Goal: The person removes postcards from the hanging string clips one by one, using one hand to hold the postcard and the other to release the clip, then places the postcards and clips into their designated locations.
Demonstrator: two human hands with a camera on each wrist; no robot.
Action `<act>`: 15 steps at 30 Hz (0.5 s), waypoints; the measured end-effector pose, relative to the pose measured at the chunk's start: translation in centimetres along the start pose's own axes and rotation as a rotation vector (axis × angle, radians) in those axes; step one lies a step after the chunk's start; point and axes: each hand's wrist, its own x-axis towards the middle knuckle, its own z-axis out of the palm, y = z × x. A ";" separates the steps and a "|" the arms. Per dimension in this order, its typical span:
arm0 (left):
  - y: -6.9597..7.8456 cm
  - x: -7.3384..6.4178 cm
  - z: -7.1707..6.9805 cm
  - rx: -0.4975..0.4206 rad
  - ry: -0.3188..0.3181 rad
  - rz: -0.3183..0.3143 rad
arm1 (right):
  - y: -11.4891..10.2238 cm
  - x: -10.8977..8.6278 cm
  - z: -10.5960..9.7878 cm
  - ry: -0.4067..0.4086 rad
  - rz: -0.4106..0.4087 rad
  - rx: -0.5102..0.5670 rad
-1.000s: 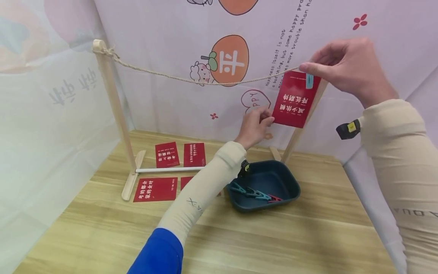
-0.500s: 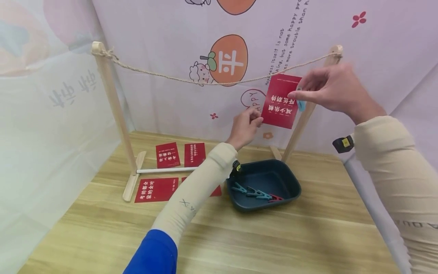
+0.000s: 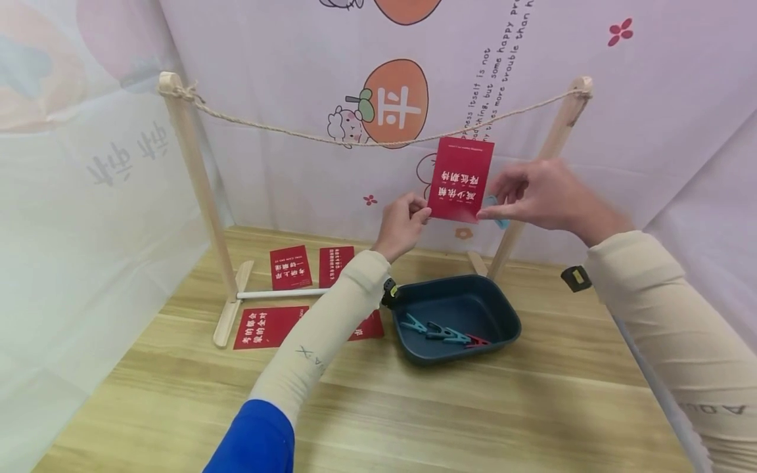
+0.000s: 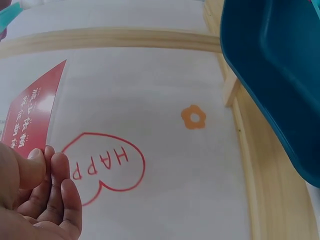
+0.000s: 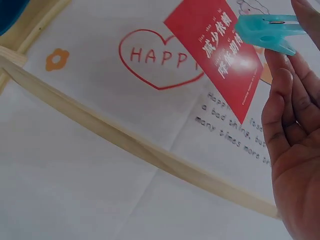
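Note:
My left hand (image 3: 402, 225) pinches a red card (image 3: 461, 179) with white characters by its lower left corner. The card stands upright just under the twine line (image 3: 355, 144), its top edge close to the line. In the left wrist view the thumb and fingers of the left hand (image 4: 42, 192) meet at the card's edge. A light blue clothespin (image 5: 267, 31) is pinched between the thumb and fingers of my right hand (image 3: 541, 196), beside the card's lower right edge. Whether that hand touches the card I cannot tell.
A dark blue bin (image 3: 455, 355) below the hands holds several clothespins (image 3: 455, 335). More red cards (image 3: 269, 326) lie at the left, partly behind my left arm. Wooden posts (image 3: 198, 184) carry the line at both ends, with a white rod (image 3: 284, 293) low down.
The right hand has come down and left from the line with the clothespin, which is now off the card's top corner. The left hand has shifted the card left and slightly down.

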 end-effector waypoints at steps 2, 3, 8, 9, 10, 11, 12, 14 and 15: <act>-0.4 -0.1 -0.2 -0.005 0.002 -0.013 | -0.2 -0.2 0.5 -0.042 0.014 0.007; -0.6 -0.2 -0.3 -0.004 0.003 -0.018 | -0.3 -0.3 0.8 -0.060 0.019 0.008; -1.5 -0.5 -0.7 -0.006 0.001 -0.031 | -0.3 -0.8 2.0 -0.134 0.029 0.037; -1.6 -0.5 -0.8 -0.003 -0.002 -0.032 | -0.2 -1.0 2.2 -0.143 0.027 0.036; -1.8 -0.5 -0.9 -0.003 -0.002 -0.035 | -0.1 -1.1 2.5 -0.151 0.023 0.036; -2.0 -0.6 -1.0 0.001 0.000 -0.035 | -0.1 -1.2 2.7 -0.157 0.019 0.033; -2.2 -0.6 -1.0 0.005 0.003 -0.039 | 0.0 -1.3 3.1 -0.163 0.012 0.032; -2.6 -0.6 -1.2 0.014 0.011 -0.045 | 0.2 -1.4 3.7 -0.175 -0.009 0.036; -2.8 -0.6 -1.3 0.018 0.013 -0.047 | 0.3 -1.5 4.1 -0.184 -0.016 0.040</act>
